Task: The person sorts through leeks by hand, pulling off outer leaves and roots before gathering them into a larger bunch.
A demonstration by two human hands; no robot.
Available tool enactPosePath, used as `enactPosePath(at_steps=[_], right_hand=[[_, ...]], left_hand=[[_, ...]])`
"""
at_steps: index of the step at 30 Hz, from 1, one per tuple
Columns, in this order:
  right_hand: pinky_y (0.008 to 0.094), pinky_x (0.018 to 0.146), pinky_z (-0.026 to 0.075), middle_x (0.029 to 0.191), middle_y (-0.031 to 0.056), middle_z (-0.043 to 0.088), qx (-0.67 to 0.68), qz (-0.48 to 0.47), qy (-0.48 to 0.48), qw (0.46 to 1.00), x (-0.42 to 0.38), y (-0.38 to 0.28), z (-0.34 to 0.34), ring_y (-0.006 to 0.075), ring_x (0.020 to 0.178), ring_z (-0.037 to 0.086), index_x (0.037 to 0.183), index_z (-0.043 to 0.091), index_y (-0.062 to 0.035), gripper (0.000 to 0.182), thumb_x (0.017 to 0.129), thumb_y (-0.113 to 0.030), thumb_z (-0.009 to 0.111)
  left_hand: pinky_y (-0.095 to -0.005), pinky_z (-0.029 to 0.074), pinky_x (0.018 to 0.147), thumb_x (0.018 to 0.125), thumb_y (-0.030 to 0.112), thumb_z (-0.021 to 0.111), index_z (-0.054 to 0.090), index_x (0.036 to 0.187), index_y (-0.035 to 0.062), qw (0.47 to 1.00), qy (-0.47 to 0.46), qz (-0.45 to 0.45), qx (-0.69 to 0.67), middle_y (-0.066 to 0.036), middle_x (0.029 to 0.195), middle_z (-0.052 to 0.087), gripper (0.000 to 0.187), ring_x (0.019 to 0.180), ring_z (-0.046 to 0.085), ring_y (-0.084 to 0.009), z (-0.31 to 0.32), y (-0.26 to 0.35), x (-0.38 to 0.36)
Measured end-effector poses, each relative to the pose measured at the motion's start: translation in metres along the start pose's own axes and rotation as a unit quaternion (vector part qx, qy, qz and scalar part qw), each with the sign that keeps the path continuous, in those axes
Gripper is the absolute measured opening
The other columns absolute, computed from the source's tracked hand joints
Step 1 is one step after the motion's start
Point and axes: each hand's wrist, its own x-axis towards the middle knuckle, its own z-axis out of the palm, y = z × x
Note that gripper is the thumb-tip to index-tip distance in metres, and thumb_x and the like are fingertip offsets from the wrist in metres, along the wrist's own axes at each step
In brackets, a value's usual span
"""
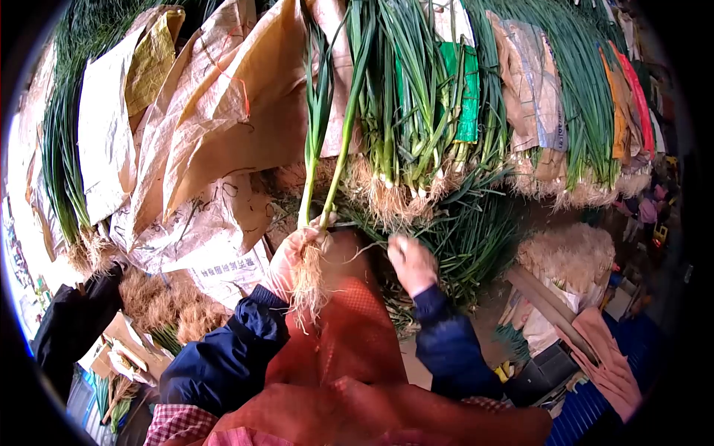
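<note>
My left hand (291,256) is wrapped round the lower ends of two green onion stalks (318,175), their pale stringy roots (309,286) hanging below it over the red apron (342,334). The leaves reach up toward the top of the view. To the right, my right hand (413,262) is apart from the stalks, its fingers curled together; whatever they hold, if anything, is too small to make out. A larger pile of green onions (398,134) lies just beyond both hands, roots toward me.
Woven sacks (253,111) cover the bench at the left. Cut leaves (472,238) are heaped right of my right hand. A wooden beam (554,308) and a rooty bundle (569,256) are farther right. A co-worker's dark sleeve (78,312) shows at the left edge.
</note>
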Motion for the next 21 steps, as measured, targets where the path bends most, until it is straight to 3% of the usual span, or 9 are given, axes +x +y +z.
enactPosePath(at_steps=[3,4,5,8,12,14,17,20,21], right_hand=[[0.0385,0.08,0.045,0.107,0.0156,0.059,-0.117,-0.003,0.228,0.966,0.111,-0.044,0.003,0.0271,0.093,0.059,0.111,0.053,-0.0038,0.049,0.081,-0.042,0.054],[0.0405,0.077,0.045,0.101,0.0167,0.06,-0.046,0.1,0.013,0.994,0.163,-0.039,-0.002,0.0274,0.094,0.058,0.105,0.055,-0.0027,0.048,0.08,-0.044,0.054],[0.0418,0.071,0.046,0.093,0.0168,0.06,-0.249,0.116,0.037,0.961,0.184,-0.043,0.003,0.0273,0.086,0.06,0.096,0.055,-0.0016,0.043,0.079,-0.041,0.055],[0.0358,0.058,0.046,0.08,0.0119,0.06,0.119,0.117,-0.037,0.985,0.13,-0.068,-0.049,0.0178,0.066,0.059,0.086,0.053,-0.0015,0.029,0.076,-0.029,0.057],[0.0277,0.055,0.04,0.064,0.0024,0.051,0.484,-0.023,-0.016,0.875,0.07,-0.034,-0.02,0.0116,0.06,0.049,0.074,0.053,-0.0041,0.015,0.081,-0.017,0.055],[0.0301,0.053,0.04,0.061,0.0051,0.054,0.24,-0.074,0.069,0.965,0.057,-0.052,-0.013,0.0167,0.057,0.053,0.073,0.055,-0.0022,0.023,0.085,-0.022,0.055],[0.0313,0.049,0.042,0.059,0.0093,0.054,0.091,-0.228,0.224,0.943,0.047,-0.062,0.004,0.0251,0.053,0.054,0.08,0.058,-0.0059,0.019,0.086,-0.023,0.053],[0.0274,0.047,0.041,0.06,0.0032,0.053,0.19,-0.339,0.266,0.882,0.0,-0.085,-0.013,0.0172,0.049,0.051,0.079,0.058,-0.0069,0.02,0.089,-0.021,0.047],[0.0276,0.047,0.041,0.061,0.0056,0.055,0.306,-0.256,0.222,0.89,-0.017,-0.066,0.001,0.0174,0.052,0.054,0.078,0.054,-0.0043,0.022,0.09,-0.022,0.047]], left_hand=[[-0.0225,0.048,0.061,0.08,0.012,0.061,0.052,0.102,-0.0004,0.998,-0.021,-0.067,-0.002,-0.004,0.083,0.056,0.026,0.074,0.055,-0.0126,-0.012,-0.019,-0.008],[-0.0241,0.049,0.061,0.08,0.008,0.06,0.051,0.103,-0.0006,0.994,-0.051,-0.089,-0.023,-0.005,0.084,0.056,0.025,0.074,0.056,-0.0138,-0.01,-0.025,-0.005],[-0.0308,0.051,0.07,0.075,0.005,0.06,0.047,0.108,-0.0003,0.999,-0.009,-0.024,0.029,-0.01,0.087,0.058,0.035,0.073,0.058,-0.0216,0.017,-0.019,-0.015],[-0.0308,0.052,0.071,0.076,0.001,0.059,0.046,0.111,-0.0003,0.997,0.049,-0.006,0.059,-0.012,0.095,0.058,0.038,0.077,0.058,-0.0204,0.016,-0.019,-0.004],[-0.0225,0.046,0.057,0.078,0.003,0.062,0.054,0.101,0.0024,0.982,0.079,-0.025,0.167,-0.002,0.081,0.059,0.024,0.065,0.055,-0.0102,0.027,-0.03,0.01],[-0.0236,0.047,0.06,0.076,-0.002,0.062,0.051,0.108,0.0024,0.98,0.059,-0.01,0.19,-0.003,0.084,0.059,0.034,0.067,0.056,-0.0117,0.024,-0.047,0.015],[-0.0248,0.05,0.064,0.076,-0.003,0.061,0.051,0.108,0.0029,0.967,0.074,0.067,0.233,-0.004,0.09,0.059,0.034,0.076,0.058,-0.0131,0.02,-0.055,0.018],[-0.0267,0.052,0.068,0.079,0.001,0.059,0.048,0.11,0.002,0.987,0.051,0.076,0.129,-0.006,0.092,0.059,0.032,0.078,0.059,-0.0147,0.008,-0.049,0.018],[-0.0293,0.053,0.068,0.08,0.005,0.06,0.049,0.108,0.0013,0.992,0.063,0.061,0.096,-0.008,0.093,0.06,0.031,0.078,0.06,-0.0171,0.013,-0.045,0.016]])
